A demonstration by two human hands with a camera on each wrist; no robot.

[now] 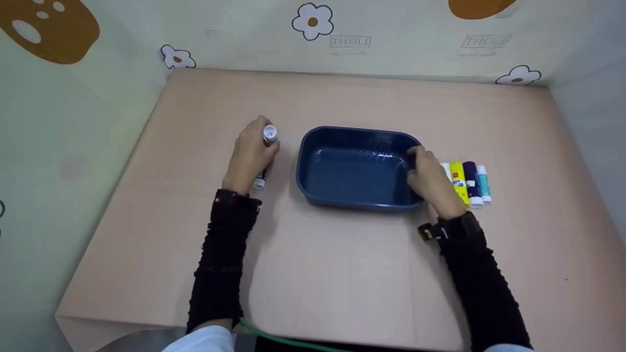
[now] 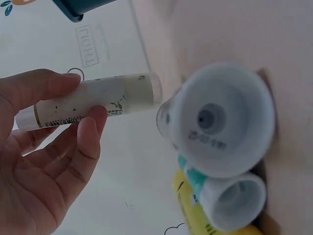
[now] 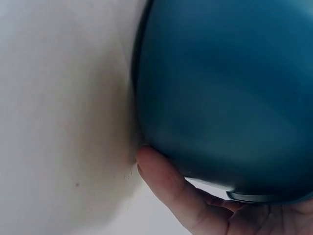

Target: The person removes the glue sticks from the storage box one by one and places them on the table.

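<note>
From the head view, my left hand [image 1: 251, 155] curls round a glue stick [image 1: 268, 134], white cap up, with a second stick [image 1: 259, 183] poking out from under the palm on the table [image 1: 342, 274]. My right hand [image 1: 430, 180] grips the right wall of the blue tub [image 1: 357, 168], thumb over the rim, fingers down the outside. The tub sits mid-table between my hands and I see nothing in it. Just right of my right hand lie four more sticks [image 1: 467, 183] side by side, touching: white, yellow, dark blue, teal. So I count six sticks and one tub here.

From the left wrist, my left hand [image 2: 44, 161] pinches a pale stick [image 2: 93, 100] between thumb and fingertips, the other fingers loosely bent. Beside it I see the round ends of three other sticks: a big white one [image 2: 220, 120], a teal one [image 2: 230, 196], a yellow one [image 2: 195, 218]. Whether my hand touches those I cannot tell.

From the right wrist, my right hand [image 3: 195, 205] presses against the tub [image 3: 225, 93], fingers wrapped under its curved blue wall
</note>
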